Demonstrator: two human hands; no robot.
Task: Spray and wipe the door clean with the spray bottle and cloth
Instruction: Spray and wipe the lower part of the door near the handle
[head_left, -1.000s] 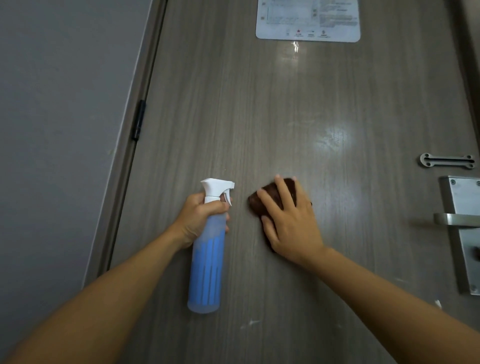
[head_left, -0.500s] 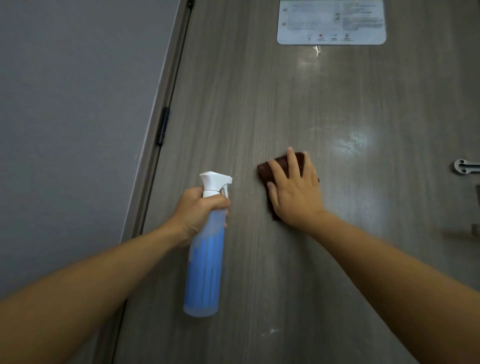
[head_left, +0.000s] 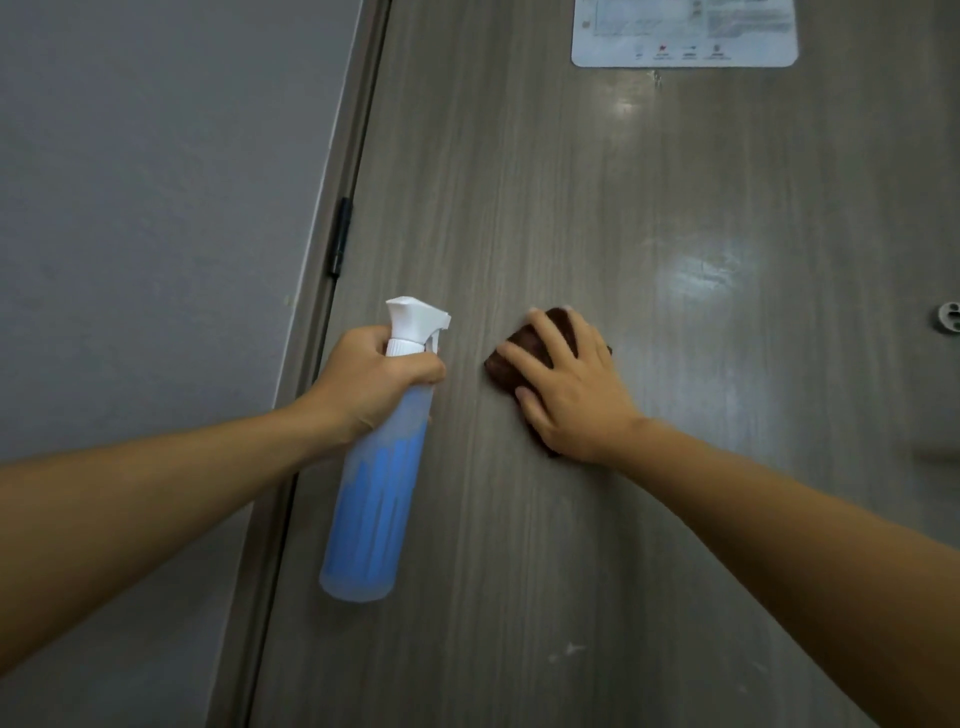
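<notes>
A grey-brown wood-grain door (head_left: 597, 208) fills most of the view. My left hand (head_left: 371, 382) grips the neck of a translucent spray bottle (head_left: 376, 493) with blue liquid and a white trigger head, held upright just in front of the door's left side. My right hand (head_left: 569, 387) lies flat with fingers spread on a dark brown cloth (head_left: 506, 361), pressing it against the door at mid-height. Most of the cloth is hidden under the palm. Wet shiny patches show on the door up and to the right of the cloth.
A white notice plate (head_left: 683, 34) is fixed at the top of the door. A dark hinge (head_left: 340, 236) sits on the door frame at the left, beside a grey wall (head_left: 145, 208). A metal fitting (head_left: 948, 317) shows at the right edge.
The view has shifted to the left, so the lever handle has left the frame. My right hand has slid the cloth over the door, up and then slightly back down. The bottle stays in my left hand.
</notes>
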